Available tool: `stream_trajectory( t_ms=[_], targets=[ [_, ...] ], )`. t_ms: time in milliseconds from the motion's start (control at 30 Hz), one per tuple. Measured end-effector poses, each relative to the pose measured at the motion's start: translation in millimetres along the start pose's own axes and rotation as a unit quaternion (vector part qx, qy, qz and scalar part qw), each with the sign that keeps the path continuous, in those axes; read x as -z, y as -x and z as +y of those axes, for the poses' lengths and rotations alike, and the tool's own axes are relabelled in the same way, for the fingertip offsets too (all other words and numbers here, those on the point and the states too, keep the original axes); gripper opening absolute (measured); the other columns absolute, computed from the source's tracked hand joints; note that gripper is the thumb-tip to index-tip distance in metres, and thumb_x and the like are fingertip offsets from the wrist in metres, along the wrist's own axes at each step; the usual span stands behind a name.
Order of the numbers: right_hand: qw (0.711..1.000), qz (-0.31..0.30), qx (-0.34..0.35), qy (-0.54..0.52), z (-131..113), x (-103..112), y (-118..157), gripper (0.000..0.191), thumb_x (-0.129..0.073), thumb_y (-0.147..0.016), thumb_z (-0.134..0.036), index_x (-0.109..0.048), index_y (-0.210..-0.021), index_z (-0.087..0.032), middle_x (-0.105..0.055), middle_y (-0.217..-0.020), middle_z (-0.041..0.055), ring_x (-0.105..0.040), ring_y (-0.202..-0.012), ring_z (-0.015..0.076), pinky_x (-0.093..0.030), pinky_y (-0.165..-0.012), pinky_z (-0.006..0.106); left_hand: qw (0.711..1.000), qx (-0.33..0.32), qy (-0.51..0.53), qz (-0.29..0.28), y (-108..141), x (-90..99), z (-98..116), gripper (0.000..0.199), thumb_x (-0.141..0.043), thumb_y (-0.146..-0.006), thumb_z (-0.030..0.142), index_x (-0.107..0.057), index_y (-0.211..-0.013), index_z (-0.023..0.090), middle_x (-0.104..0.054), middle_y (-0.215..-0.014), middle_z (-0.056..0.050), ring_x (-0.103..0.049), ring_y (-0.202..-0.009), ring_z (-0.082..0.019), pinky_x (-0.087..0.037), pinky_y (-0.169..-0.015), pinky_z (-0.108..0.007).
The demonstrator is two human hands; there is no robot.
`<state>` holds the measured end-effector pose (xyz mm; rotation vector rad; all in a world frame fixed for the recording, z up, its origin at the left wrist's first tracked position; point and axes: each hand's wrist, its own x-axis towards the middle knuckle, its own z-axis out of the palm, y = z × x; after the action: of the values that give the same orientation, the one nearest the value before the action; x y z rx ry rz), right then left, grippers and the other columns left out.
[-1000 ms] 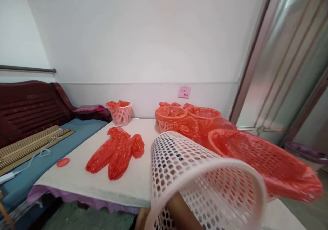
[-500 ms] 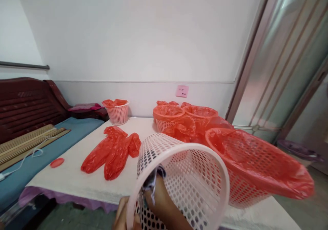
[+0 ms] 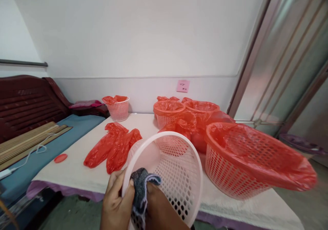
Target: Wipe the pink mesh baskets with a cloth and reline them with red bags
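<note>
A white perforated plastic basket [image 3: 176, 168] is held tilted, its mouth facing me, over the table's front edge. My left hand [image 3: 116, 197] is closed around the left side of its rim, thumb on the inner side. Inside the basket, my right hand [image 3: 155, 201] presses a dark grey-blue cloth [image 3: 140, 185] with a pale purple edge against the left inner wall. Its fingers are mostly hidden by the cloth. Just beyond the basket, crumpled red plastic bags [image 3: 115, 148] lie on the table.
Several baskets lined with red bags stand on the white-covered table [image 3: 77, 184]: a large one [image 3: 238, 175] at right, others [image 3: 165, 119] behind, and a small one [image 3: 120, 110] at back left. A red disc [image 3: 60, 158] lies near the left edge. A wooden bench [image 3: 23, 103] is at left.
The basket has turned so its mouth faces me more, and shifted left. My right hand with the cloth has come nearer the rim, and my left hand shows more.
</note>
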<state>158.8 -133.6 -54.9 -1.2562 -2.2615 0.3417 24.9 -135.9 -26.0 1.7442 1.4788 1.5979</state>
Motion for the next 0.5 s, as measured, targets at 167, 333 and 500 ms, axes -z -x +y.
stream_trajectory(
  t_ms=[167, 333, 500],
  targets=[
    [0.997, -0.048, -0.033, 0.048, 20.0, 1.0, 7.2, 0.028, -0.054, -0.085, -0.012, -0.073, -0.104, -0.02, -0.071, -0.105, 0.0124, -0.062, -0.099, 0.0271, -0.048, -0.091, 0.04, 0.999, -0.035, -0.02, -0.023, -26.3, 11.8, 4.3, 0.016, -0.053, -0.09, 0.026, -0.064, -0.102, 0.023, -0.054, -0.093, 0.001, -0.055, -0.093, -0.016, -0.039, -0.086, -0.024],
    [0.976, -0.132, -0.08, 0.151, 39.4, 17.9, 18.9, 0.025, -0.05, -0.089, -0.017, -0.073, -0.097, -0.017, -0.068, -0.104, 0.0155, -0.06, -0.1, 0.0318, -0.045, -0.09, 0.048, 0.997, -0.041, -0.042, -0.058, -49.1, 13.0, 9.3, 0.021, -0.052, -0.089, 0.025, -0.065, -0.105, 0.02, -0.054, -0.092, 0.0, -0.054, -0.09, -0.017, -0.04, -0.083, -0.029],
    [0.981, -0.183, -0.012, 0.057, 22.7, 17.8, 23.9, 0.019, -0.062, -0.08, -0.028, -0.071, -0.093, -0.017, -0.066, -0.103, 0.0103, -0.059, -0.095, 0.0263, -0.045, -0.082, 0.036, 0.995, -0.026, -0.043, -0.082, -69.3, 10.3, 17.1, 0.026, -0.053, -0.085, 0.022, -0.067, -0.107, 0.021, -0.055, -0.089, 0.001, -0.055, -0.087, -0.017, -0.041, -0.079, -0.029]
  ],
)
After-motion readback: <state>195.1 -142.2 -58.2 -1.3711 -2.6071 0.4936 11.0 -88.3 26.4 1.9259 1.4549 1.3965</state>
